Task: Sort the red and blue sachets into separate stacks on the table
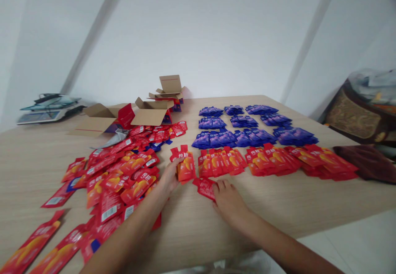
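Note:
My left hand (170,178) is closed on the left edge of a few red-orange sachets (187,167), held together with their printed fronts facing me. A little to the right, my right hand (228,199) grips a red sachet (205,187) by its right end, low over the table. Beyond my hands, fanned groups of red sachets (220,162) lie in a row running to the right. Left of my left forearm spreads a loose heap of red sachets (107,183), some showing barcodes.
Blue-purple sachets (213,138) lie in grouped rows farther back on the wooden table (198,241). Open cardboard boxes (153,111) stand behind the heap. A scale (51,113) is at the far left. A dark red cloth (366,162) and a patterned bag (352,113) are at right.

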Tool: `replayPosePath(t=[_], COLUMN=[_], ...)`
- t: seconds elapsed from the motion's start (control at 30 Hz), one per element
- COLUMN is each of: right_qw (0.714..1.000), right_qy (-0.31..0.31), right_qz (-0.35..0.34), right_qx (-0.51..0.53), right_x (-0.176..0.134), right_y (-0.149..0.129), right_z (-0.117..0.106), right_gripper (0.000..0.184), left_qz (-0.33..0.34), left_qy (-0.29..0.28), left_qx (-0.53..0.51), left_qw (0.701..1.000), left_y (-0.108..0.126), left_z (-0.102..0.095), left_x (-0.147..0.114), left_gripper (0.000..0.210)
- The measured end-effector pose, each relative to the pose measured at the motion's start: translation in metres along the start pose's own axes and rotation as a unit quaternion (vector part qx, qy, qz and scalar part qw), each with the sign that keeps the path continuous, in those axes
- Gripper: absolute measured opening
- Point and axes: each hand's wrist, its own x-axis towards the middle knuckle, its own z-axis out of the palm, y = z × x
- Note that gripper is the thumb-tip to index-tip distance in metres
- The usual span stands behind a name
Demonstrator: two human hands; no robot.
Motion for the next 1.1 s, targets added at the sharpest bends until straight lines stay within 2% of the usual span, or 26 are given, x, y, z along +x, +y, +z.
replayPosePath(t=[0.07,0.13,0.23,0.3,0.4,0.43,0.47,0.5,0.6,0.67,0.8,0.93,1.0,1.1], right_qw=[1.0,1.0,0.983,0.935,0.812,0.785,0.779,0.795,0.883,0.917,0.938,0.946,0.949,0.953], right_qy=[-0.021,-0.023,-0.006,0.029,0.04,0.03,0.022,0.025,0.084,0.108,0.076,0.051,0.04,0.031], right_qz=[0.008,0.002,0.0,0.034,0.124,0.145,0.159,0.166,0.169,0.179,0.214,0.23,0.233,0.239], right_qx=[-0.021,0.009,0.181,0.353,0.569,0.601,0.605,0.583,0.429,0.34,0.263,0.224,0.208,0.184], right_x=[-0.009,-0.013,-0.012,-0.004,0.016,0.024,0.032,0.039,0.058,0.067,0.08,0.083,0.083,0.081], right_y=[-0.006,-0.003,0.015,0.025,0.028,0.026,0.025,0.024,0.033,0.047,0.082,0.108,0.115,0.118], right_z=[0.007,0.009,0.003,0.0,0.003,0.005,0.007,0.009,0.01,0.007,0.002,0.003,0.004,0.001], right_gripper=[0.031,0.035,0.024,0.022,0.033,0.036,0.036,0.034,0.023,0.021,0.029,0.031,0.032,0.033], left_qz=[0.003,0.014,0.041,0.052,0.052,0.054,0.058,0.065,0.08,0.071,0.029,0.009,0.012,0.053], left_qy=[0.004,0.012,0.017,0.005,-0.041,-0.056,-0.069,-0.079,-0.089,-0.077,-0.047,-0.049,-0.048,-0.063], left_qx=[0.001,0.002,0.002,0.002,0.004,0.005,0.005,0.004,0.003,0.007,0.066,0.108,0.124,0.16], left_qw=[1.0,1.0,0.999,0.999,0.998,0.997,0.996,0.995,0.993,0.994,0.996,0.993,0.991,0.984], left_y=[0.0,-0.002,-0.006,-0.01,-0.02,-0.024,-0.027,-0.029,-0.034,-0.036,-0.037,-0.034,-0.032,-0.031], left_z=[-0.001,-0.001,0.0,0.002,0.012,0.017,0.023,0.029,0.045,0.054,0.065,0.068,0.067,0.062], left_x=[0.0,0.0,-0.001,-0.003,-0.005,-0.005,-0.004,-0.003,0.011,0.025,0.052,0.062,0.062,0.063], left_gripper=[0.01,0.01,0.009,0.01,0.016,0.019,0.021,0.022,0.019,0.017,0.016,0.014,0.012,0.014])
